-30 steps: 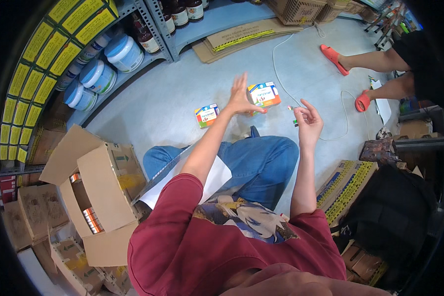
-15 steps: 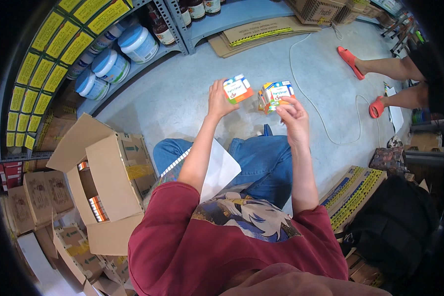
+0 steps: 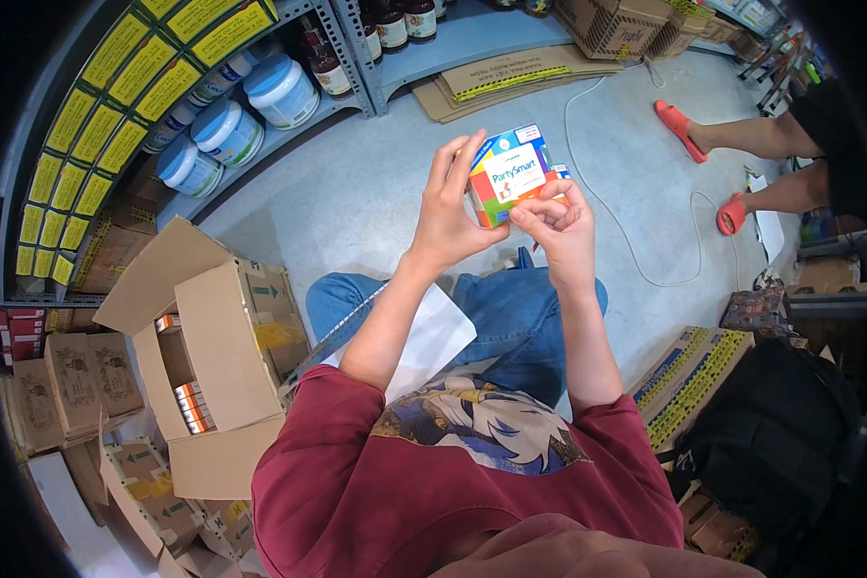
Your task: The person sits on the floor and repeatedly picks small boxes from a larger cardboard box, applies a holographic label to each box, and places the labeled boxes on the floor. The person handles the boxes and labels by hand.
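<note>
A small colourful carton (image 3: 513, 173) with a white label panel is held up in front of me over the floor. My left hand (image 3: 445, 207) grips it along its left side, thumb at the bottom corner. My right hand (image 3: 564, 231) pinches at its lower right edge with thumb and fingertips. Behind it, the corner of another similar carton (image 3: 561, 170) peeks out, mostly hidden. Across my lap lies a white spiral-bound pad (image 3: 433, 332), partly under my left forearm.
On the left stands an open cardboard box (image 3: 223, 347) holding orange-and-white cartons (image 3: 193, 407). Shelves carry white tubs (image 3: 281, 91) and dark bottles. A thin cable (image 3: 636, 265) crosses the floor. At right are a person's feet in red slippers (image 3: 684, 132) and a black backpack (image 3: 766, 433).
The carton in my left hand has come up closer and turned slightly. My right hand has left the cartons on the floor and moved left onto the held one.
</note>
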The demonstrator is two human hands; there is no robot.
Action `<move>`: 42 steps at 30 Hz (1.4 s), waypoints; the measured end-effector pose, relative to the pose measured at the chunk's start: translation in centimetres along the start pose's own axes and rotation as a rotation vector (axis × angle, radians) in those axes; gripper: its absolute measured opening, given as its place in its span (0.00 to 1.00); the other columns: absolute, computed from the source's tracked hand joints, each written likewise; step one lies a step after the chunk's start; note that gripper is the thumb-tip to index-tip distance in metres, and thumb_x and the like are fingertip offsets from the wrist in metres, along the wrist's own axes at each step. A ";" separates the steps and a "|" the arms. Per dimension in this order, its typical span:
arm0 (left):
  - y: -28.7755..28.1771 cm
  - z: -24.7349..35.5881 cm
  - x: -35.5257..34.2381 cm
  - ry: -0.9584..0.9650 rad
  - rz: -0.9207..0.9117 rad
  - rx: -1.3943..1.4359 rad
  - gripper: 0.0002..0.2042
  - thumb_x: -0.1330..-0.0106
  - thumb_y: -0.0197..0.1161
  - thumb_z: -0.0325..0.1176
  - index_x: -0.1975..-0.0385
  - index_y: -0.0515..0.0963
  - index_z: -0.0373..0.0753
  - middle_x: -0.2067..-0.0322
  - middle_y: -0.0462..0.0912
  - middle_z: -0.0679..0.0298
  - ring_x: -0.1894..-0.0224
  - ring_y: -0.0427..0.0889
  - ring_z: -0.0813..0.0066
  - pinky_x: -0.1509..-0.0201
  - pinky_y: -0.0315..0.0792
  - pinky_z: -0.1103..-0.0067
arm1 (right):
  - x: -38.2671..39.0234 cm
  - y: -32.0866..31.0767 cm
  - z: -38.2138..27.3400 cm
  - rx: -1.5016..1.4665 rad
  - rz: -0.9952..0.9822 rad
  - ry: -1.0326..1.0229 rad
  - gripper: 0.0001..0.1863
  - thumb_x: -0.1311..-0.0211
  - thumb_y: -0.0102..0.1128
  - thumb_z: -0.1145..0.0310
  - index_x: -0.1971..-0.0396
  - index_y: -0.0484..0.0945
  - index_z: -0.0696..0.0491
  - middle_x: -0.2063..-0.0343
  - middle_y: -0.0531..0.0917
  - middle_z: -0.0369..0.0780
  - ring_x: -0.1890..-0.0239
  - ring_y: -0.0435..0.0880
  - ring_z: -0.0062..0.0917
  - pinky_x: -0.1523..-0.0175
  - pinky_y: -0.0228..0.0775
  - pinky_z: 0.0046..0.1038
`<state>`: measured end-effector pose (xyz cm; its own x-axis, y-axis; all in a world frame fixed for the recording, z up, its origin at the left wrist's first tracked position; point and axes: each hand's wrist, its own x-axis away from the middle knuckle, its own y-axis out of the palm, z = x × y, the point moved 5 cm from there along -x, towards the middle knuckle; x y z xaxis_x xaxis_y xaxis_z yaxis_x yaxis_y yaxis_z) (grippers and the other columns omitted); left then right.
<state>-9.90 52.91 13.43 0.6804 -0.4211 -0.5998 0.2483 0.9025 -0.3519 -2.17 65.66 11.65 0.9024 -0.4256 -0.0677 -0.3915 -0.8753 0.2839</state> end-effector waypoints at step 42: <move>11.1 -11.2 0.1 -0.112 -0.328 -0.467 0.61 0.75 0.78 0.54 0.35 0.51 0.43 0.43 0.62 0.49 0.39 0.60 0.48 0.37 0.58 0.57 | 0.2 -10.7 -0.3 0.682 0.361 -0.191 0.17 0.54 0.66 0.81 0.62 0.74 0.57 0.65 0.79 0.36 0.70 0.79 0.16 0.68 0.69 0.18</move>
<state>-14.75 61.89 1.39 0.6947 -0.6364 -0.3353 0.1451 0.5805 -0.8012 2.29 75.04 8.90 0.6763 -0.6878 -0.2637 -0.7337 -0.5967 -0.3250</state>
